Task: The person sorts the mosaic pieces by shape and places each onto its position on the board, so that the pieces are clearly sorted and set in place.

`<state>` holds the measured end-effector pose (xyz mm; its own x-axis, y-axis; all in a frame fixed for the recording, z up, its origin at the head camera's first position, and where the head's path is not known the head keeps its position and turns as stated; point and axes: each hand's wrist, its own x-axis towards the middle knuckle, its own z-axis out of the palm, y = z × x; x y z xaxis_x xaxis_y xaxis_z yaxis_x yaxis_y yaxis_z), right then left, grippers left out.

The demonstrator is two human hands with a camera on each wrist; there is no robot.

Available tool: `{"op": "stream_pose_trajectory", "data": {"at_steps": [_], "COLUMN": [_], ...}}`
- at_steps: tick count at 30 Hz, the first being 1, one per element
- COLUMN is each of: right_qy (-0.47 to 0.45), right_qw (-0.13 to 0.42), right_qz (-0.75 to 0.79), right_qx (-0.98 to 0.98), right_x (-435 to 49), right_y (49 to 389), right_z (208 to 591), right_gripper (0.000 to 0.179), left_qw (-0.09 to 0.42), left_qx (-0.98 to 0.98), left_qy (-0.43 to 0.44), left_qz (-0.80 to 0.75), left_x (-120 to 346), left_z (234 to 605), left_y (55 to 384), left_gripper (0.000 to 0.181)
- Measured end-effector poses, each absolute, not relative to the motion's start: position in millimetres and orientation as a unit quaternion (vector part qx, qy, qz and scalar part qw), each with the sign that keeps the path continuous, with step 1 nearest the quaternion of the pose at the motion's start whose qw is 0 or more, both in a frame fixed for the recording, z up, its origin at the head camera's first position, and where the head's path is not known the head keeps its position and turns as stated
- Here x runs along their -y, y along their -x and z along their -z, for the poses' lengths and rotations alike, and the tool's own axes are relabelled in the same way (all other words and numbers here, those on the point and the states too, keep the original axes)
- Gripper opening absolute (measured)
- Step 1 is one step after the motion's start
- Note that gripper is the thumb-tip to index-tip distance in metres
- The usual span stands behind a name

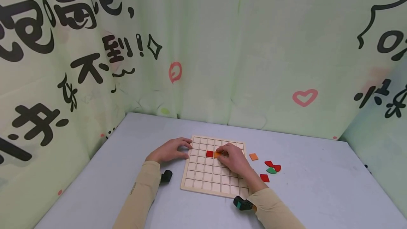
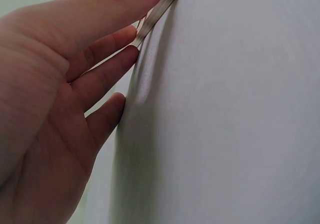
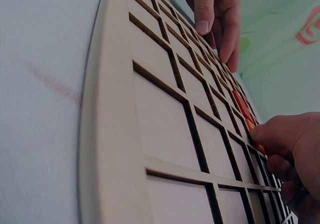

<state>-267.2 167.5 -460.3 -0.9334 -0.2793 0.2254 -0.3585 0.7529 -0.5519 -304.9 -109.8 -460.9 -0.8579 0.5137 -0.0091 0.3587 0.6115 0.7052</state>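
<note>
A wooden grid board (image 1: 203,187) lies on the table, and a red square tile (image 1: 209,153) sits in one of its cells. Just right of that tile, my right hand (image 1: 234,159) pinches an orange tile (image 1: 217,154) at the grid. The right wrist view shows the thumb on this orange tile (image 3: 251,127), next to the red one (image 3: 242,104); the other fingers curl below the thumb. At the board's left edge rests my left hand (image 1: 173,150), fingers spread and loosely bent. Its fingertips (image 2: 131,53) touch the board's side in the left wrist view.
Right of the board lie another orange square (image 1: 253,156), a red square (image 1: 264,178), a green piece (image 1: 271,170) and red curved pieces (image 1: 277,168). A printed curtain (image 1: 260,63) stands along the back and sides of the table (image 1: 318,186).
</note>
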Motion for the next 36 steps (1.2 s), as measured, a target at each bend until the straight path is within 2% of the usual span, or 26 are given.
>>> {"op": "stream_pose_trajectory", "data": {"at_steps": [36], "right_qy": [-0.166], "right_qw": [0.066], "right_qz": [-0.305], "right_qx": [0.935], "right_x": [-166.3], "right_y": [264.7], "right_z": [459.4], "right_gripper": [0.018], "left_qw": [0.102], "left_qx": [-0.894], "left_qy": [-0.247], "left_qz": [-0.361], "left_x": [110.6], "left_z": [462.7], "left_y": [306.4], "left_gripper": [0.030]}}
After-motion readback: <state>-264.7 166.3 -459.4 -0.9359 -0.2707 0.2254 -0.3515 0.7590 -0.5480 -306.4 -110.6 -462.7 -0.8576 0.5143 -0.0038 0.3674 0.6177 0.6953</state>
